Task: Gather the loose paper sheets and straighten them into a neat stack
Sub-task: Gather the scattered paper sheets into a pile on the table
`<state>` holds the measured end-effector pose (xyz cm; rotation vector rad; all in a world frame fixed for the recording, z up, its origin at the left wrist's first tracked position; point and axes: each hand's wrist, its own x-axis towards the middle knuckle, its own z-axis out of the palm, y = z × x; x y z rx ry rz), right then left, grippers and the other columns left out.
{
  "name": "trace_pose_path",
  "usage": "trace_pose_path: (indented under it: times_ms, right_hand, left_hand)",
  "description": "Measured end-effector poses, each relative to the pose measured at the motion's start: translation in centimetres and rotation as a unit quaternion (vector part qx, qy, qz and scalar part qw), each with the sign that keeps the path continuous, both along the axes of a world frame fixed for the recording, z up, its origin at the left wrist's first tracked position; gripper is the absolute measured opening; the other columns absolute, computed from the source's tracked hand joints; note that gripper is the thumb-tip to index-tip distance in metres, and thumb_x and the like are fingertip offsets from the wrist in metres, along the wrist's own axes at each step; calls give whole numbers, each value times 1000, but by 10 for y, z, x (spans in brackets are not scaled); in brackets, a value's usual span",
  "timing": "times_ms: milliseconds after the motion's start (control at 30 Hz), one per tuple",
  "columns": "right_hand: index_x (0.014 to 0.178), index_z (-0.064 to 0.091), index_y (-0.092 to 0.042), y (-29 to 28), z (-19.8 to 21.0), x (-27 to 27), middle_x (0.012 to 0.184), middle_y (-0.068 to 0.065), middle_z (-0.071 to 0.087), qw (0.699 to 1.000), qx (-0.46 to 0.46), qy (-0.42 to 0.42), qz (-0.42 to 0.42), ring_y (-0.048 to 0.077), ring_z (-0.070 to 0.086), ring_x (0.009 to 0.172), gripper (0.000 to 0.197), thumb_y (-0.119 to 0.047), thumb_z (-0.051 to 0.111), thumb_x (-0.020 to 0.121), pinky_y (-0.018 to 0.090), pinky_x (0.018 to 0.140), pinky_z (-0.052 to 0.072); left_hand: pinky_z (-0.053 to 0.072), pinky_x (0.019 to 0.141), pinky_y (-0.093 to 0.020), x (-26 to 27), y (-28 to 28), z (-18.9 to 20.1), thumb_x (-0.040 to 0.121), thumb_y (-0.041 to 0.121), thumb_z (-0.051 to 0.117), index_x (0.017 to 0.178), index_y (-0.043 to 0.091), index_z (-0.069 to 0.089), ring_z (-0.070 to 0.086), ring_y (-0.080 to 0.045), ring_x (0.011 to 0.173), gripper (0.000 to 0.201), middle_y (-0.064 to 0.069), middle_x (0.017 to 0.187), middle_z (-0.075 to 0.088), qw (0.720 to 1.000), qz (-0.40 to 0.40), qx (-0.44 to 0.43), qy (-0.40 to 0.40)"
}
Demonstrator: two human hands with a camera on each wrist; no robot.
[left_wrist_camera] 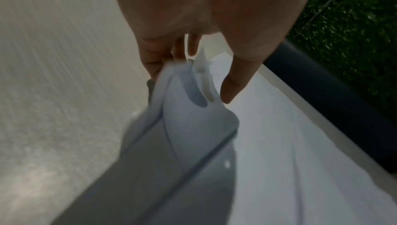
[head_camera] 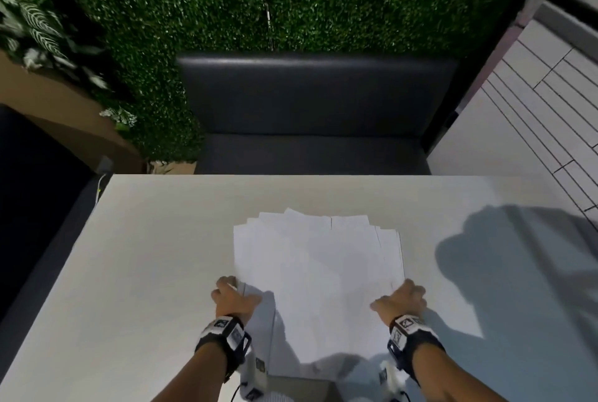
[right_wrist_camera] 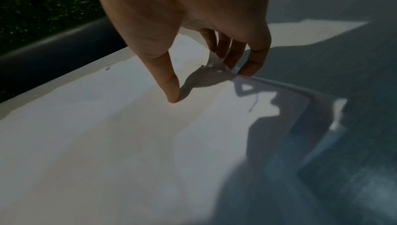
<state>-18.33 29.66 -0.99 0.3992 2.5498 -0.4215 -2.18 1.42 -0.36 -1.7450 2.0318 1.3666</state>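
- I can't read any text, brand or number in any view.
- wrist bands [head_camera: 226, 332]: black-and-white square marker patterns on both, no letters or digits I can make out.
- small dark tags [head_camera: 260, 364] on the white units under the wrists: too small and blurred to read.
- paper sheets [head_camera: 318, 272]: faces look blank from here, no print visible in the head view or either wrist view.
- tabletop [head_camera: 155, 239]: no label or sign that I can see.
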Motion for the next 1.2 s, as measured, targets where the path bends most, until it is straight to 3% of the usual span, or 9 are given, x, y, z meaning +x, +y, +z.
trace_pose_path:
  times_ms: [133, 233, 433, 533, 633, 800, 967, 1133, 1200]
  right_hand:
    - [129, 30, -5, -12, 9, -4, 135, 18, 40, 995, -33, -55, -75, 38, 54, 116, 86, -9, 86, 63, 40, 88, 52]
    - [126, 36, -7, -11, 15, -6, 132, 15, 39, 995, 12, -74, -66, 30, 51, 116, 79, -23, 84, 66, 37, 96, 49]
    - [138, 35, -5, -11, 21, -17, 140, 16, 26, 991, -60, -77, -93, 36, 47, 118, 81, -14, 80, 71, 36, 83, 51]
    - [135, 35, 1, -12, 23, -24, 138, 24, 45, 981, -103, -69, -148, 40, 53, 120, 84, -3, 84, 67, 39, 90, 48]
    - [139, 39, 7, -15, 26, -25, 142, 22, 49, 973, -129, -112, -156, 36, 52, 127, 76, -9, 80, 76, 37, 102, 45]
    - [133, 49, 9, -20, 27, -20, 130, 23, 60, 975, -132, -105, -148, 39, 59, 117, 65, 3, 76, 75, 36, 93, 48]
    - [141, 44, -1, -30, 36, -21, 141, 18, 45, 977, -117, -86, -155, 35, 55, 120, 67, -13, 74, 81, 37, 99, 45]
    - [142, 40, 3, -31, 37, -26, 141, 20, 51, 969, -156, -98, -164, 36, 56, 123, 75, 0, 76, 77, 37, 97, 46]
    - [144, 35, 4, -31, 36, -26, 139, 20, 53, 965, -162, -113, -173, 36, 54, 125, 81, -1, 78, 75, 38, 99, 45]
  left_hand:
    - [46, 79, -34, -10, -5, 7, 84, 11, 66, 124, 7, 47, 55, -30, 92, 45, -18, 116, 60, 998, -19, 52, 16]
    - [48, 77, -32, -13, -11, 11, 81, 4, 66, 87, 12, 57, 55, -27, 87, 13, -12, 103, 64, 997, -79, 21, -12]
    - [53, 81, -36, -16, -22, 4, 62, 0, 82, 108, 5, 65, 66, -34, 96, 50, -14, 104, 70, 994, -55, 94, 4]
    - [57, 86, -42, -19, -20, -2, 62, 5, 82, 94, 5, 69, 67, -34, 92, 35, -16, 100, 72, 994, -23, 110, 8]
    - [57, 75, -37, -24, -14, 6, 63, 6, 79, 84, 7, 68, 66, -32, 87, 24, -15, 98, 73, 996, -23, 85, -7]
    - [50, 99, -45, -34, -15, -6, 56, 11, 79, 139, 4, 42, 56, -38, 119, 91, -17, 134, 56, 992, -7, 126, 12]
    - [53, 91, -43, -38, -13, 2, 56, 15, 76, 120, -5, 62, 62, -37, 106, 69, -19, 120, 66, 989, -13, 150, -3]
    - [51, 94, -43, -44, -13, -11, 45, 17, 74, 133, -3, 51, 58, -37, 113, 93, -18, 130, 59, 986, 11, 164, 21]
    - [49, 93, -42, -47, -10, -7, 47, 17, 77, 124, -3, 59, 57, -36, 112, 82, -20, 132, 57, 984, 13, 177, 22]
